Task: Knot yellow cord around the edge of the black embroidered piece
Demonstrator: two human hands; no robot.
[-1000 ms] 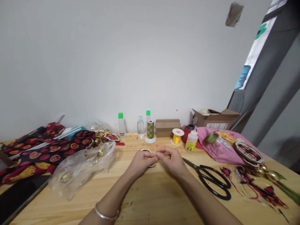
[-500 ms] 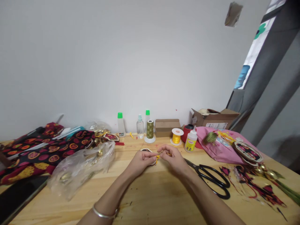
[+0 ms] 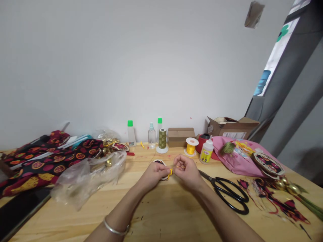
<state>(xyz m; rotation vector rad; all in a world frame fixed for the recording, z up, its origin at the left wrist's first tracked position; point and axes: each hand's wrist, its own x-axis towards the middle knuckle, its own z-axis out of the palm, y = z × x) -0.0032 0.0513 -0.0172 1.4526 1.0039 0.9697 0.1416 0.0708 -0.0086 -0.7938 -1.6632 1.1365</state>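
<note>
Between my two hands runs a yellow cord (image 3: 170, 173), bunched into a small loop or knot. My left hand (image 3: 153, 175) pinches it with thumb and forefinger. Fingers curled, my right hand (image 3: 186, 171) grips the cord's other end just to the right. Behind and partly under my left hand lies a dark patch with a pale edge (image 3: 159, 162), mostly hidden. Black-handled scissors (image 3: 228, 191) rest on the table to the right of my right hand, blades toward it.
A yellow cord spool (image 3: 191, 147), a glue bottle (image 3: 206, 152) and an olive thread spool (image 3: 162, 139) stand behind my hands. Patterned fabric (image 3: 58, 158) and a plastic bag (image 3: 88, 181) lie left. On the right are a pink bag (image 3: 238, 156) and fabric scraps (image 3: 275, 198).
The yellow cord now looks more bunched beside my left fingertips. My right hand has shifted slightly right, its fingers more curled. The view has moved a little.
</note>
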